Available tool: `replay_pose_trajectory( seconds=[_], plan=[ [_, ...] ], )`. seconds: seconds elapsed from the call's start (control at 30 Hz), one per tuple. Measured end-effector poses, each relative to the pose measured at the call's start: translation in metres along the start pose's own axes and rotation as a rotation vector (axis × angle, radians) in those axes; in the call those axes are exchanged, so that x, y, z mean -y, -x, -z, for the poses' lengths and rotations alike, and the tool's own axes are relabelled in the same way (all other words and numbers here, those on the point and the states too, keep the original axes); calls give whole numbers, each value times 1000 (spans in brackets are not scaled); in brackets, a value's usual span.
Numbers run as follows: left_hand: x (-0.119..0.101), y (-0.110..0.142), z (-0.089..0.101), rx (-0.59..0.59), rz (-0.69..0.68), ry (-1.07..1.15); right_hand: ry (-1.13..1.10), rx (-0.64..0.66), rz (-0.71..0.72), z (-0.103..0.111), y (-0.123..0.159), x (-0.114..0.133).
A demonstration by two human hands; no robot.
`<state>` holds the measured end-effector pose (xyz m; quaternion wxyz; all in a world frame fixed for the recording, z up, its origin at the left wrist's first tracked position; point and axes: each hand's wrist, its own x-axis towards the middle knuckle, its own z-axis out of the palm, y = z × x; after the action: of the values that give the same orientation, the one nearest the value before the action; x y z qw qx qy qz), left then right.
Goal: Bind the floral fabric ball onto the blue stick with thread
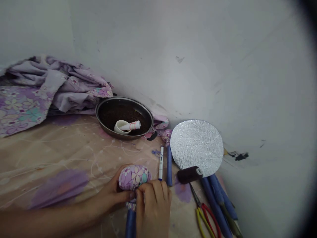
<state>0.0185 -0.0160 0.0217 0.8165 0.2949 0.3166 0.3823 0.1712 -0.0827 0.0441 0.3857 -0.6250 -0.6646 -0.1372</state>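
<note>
My left hand (112,195) cups a small stuffed ball of purple floral fabric (134,177) from the left, thumb against its base. My right hand (153,206) is closed below the ball, fingers curled and pinching the gathered fabric where it meets a blue stick (130,224). Both hands rest low on the printed beige cloth (61,155). A white pen (160,163) and another blue stick (169,165) lie just right of the ball.
A dark pan (124,116) with brown grains and a white cup sits by the wall. Crumpled purple floral fabric (49,89) lies far left. A silver disc (196,145), maroon thread spool (189,174), blue sticks (218,201) and red-yellow scissors (206,215) lie at right.
</note>
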Motion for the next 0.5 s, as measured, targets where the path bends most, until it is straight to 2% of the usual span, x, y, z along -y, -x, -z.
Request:
replay_pose_trajectory(
  seconds=[0.13, 0.2, 0.23, 0.3, 0.4, 0.5],
  plan=[
    [-1, -1, 4, 3, -24, -81, -91, -75, -38, -11, -1, 5],
    [5, -7, 11, 46, -54, -152, -214, -97, -98, -7, -9, 11],
    [10, -10, 15, 73, -67, -186, -297, -110, -143, -2, -16, 14],
    [24, -19, 24, 46, -105, -150, -493, -91, -259, 15, -31, 20],
    [42, -30, 36, 47, -79, -81, -752, -94, -474, 49, -53, 23],
    [50, -33, 42, 68, -56, -53, -936, -119, -531, 78, -65, 23]
  ],
)
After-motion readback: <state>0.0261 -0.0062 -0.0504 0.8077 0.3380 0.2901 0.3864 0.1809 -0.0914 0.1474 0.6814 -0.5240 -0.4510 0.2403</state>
